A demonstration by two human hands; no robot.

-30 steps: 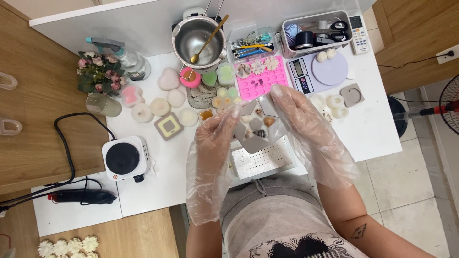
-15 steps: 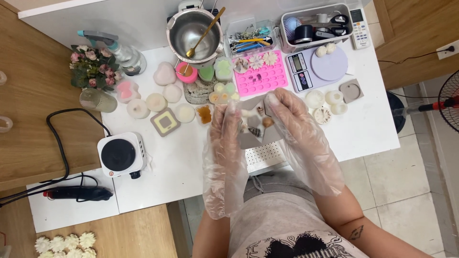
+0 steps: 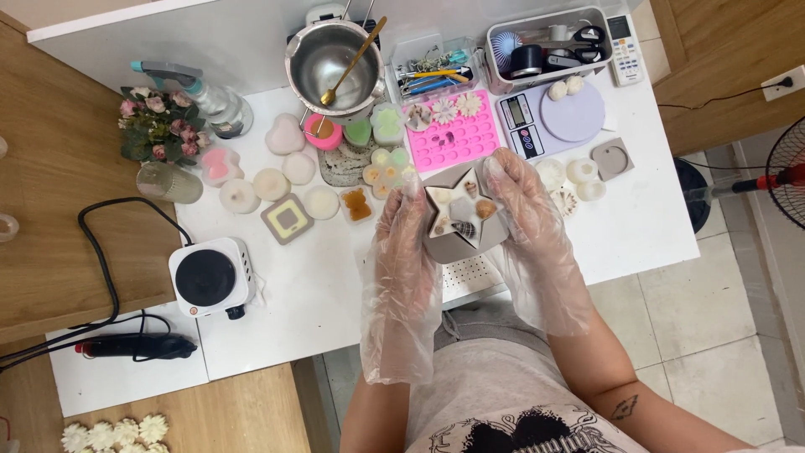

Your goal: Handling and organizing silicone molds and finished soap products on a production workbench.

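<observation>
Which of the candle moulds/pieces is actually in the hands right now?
The grey star-shaped mould with small shells inside. It is held up between the gloved left hand and right hand; the pink silicone tray and heart pieces lie on the white table.

Loose clear plastic gloves cover the left hand (image 3: 402, 268) and right hand (image 3: 532, 231); grey printed shirt, small forearm tattoo.

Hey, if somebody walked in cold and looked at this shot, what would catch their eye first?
Probably the two hands, left and right, in loose clear plastic gloves, holding up a grey star-shaped mould with small shells in it at the centre. Behind it, a bright pink tray lies on the white table, with a steel pot and its gold spoon further back.
</observation>
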